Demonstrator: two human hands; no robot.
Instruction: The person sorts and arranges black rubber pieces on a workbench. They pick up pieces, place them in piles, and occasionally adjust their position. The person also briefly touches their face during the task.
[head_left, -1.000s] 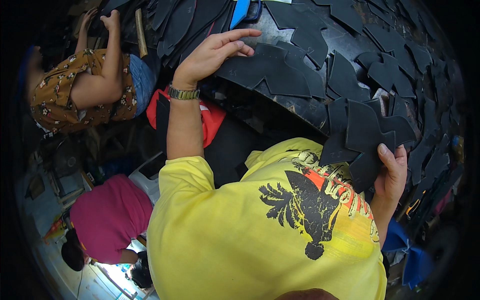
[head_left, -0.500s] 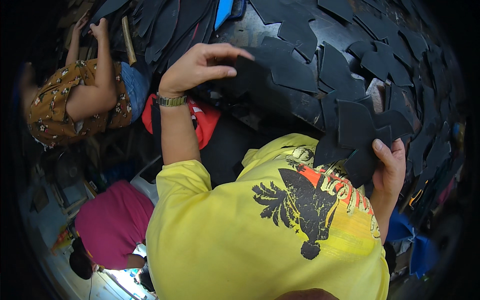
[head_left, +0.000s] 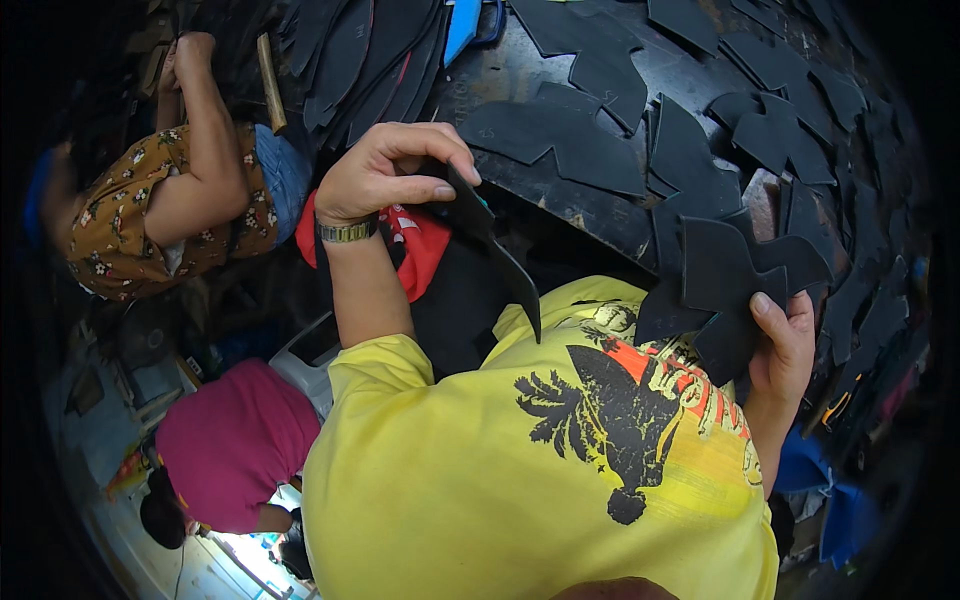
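My left hand [head_left: 385, 172], a watch on its wrist, pinches a thin black cut-out piece [head_left: 508, 262] between thumb and fingers. That piece hangs nearly edge-on past the near edge of the table. On the right, my right hand [head_left: 783, 345] grips several overlapping black cut-out pieces [head_left: 718, 262] with curved and notched outlines, thumb on top. The fingers beneath them are mostly hidden. Just beyond my left hand, another notched black piece [head_left: 560, 140] lies flat on the dark table [head_left: 600, 212].
Many black cut-outs [head_left: 780, 130] spread over the table's far and right parts. Long black pieces [head_left: 345, 60] overlap at the back left, beside a blue object [head_left: 461, 32] and a wooden handle [head_left: 270, 85]. Two other people [head_left: 170, 210] are at the left. Red cloth [head_left: 425, 250] lies below my left wrist.
My left hand has drawn its black piece off the tabletop toward me, turning it from flat to nearly edge-on. The right hand keeps its hold with little movement.
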